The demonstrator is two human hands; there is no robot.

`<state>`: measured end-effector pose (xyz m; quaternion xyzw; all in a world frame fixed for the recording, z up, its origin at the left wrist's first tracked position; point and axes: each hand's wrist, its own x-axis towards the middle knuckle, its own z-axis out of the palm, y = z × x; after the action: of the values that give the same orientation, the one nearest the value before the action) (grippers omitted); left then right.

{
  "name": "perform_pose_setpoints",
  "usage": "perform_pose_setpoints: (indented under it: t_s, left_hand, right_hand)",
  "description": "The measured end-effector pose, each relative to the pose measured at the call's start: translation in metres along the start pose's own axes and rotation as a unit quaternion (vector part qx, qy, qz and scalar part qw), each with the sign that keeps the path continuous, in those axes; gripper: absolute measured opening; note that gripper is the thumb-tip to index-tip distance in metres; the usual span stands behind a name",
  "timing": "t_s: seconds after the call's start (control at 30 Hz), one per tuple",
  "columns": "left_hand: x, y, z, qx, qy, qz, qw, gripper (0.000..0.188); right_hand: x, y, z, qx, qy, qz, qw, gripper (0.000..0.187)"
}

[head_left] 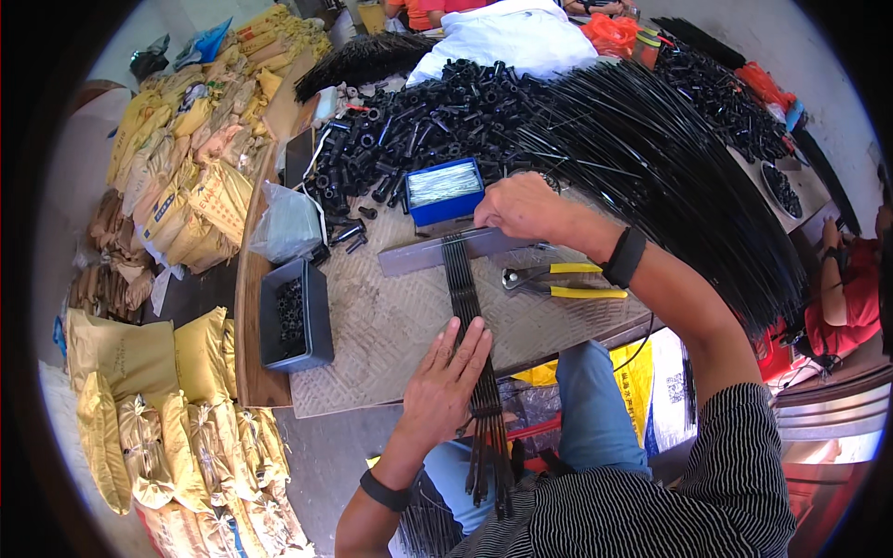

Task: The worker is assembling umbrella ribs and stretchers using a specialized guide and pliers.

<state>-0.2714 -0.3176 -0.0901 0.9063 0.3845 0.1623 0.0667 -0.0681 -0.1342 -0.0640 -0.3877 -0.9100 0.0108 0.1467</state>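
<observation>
Head view: several black rods (460, 279) aligned across the surface's (358, 325) near edge, far ends at the metal bar (414, 259). Left hand (448, 372) flat on them; right hand (523, 206) curled by the bar, hold unclear. Loose rods (679, 177) heaped at right, not yet aligned.

One yellow sack (221, 200), upper left of the frame, has dark lettering on it, folks. There's also black characters down a yellow bag (634, 383), lower right of centre, plus a blocky square code (676, 386) beside them.
</observation>
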Motion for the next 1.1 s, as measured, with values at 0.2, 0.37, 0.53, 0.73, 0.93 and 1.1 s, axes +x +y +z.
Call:
perform_pose_setpoints:
  t_s: [0.2,0.37,0.53,0.73,0.93,1.1]
  left_hand:
    - [-0.001,-0.002,0.002,0.047,-0.015,0.004,0.999,0.083]
    - [-0.003,-0.005,0.009,0.062,-0.011,0.009,0.998,0.084]
    - [0.001,0.000,0.002,0.005,0.008,0.001,1.000,0.081]
    - [-0.003,-0.006,0.009,0.063,0.007,0.018,0.998,0.082]
    - [0.001,0.000,0.002,0.006,0.006,-0.001,1.000,0.083]
    - [0.001,0.001,0.002,0.006,0.010,-0.010,1.000,0.085]
  right_hand:
    - [0.002,0.000,-0.001,-0.001,-0.010,0.001,1.000,0.016]
    - [0.001,0.002,0.002,0.004,0.005,-0.008,1.000,0.017]
    - [0.004,-0.001,0.007,-0.003,0.005,-0.013,1.000,0.017]
    - [0.008,-0.001,0.008,-0.021,-0.016,-0.006,1.000,0.015]
    - [0.005,-0.004,0.004,-0.029,-0.002,-0.027,0.999,0.013]
    - [0.007,-0.013,0.008,-0.089,0.012,-0.020,0.996,0.010]
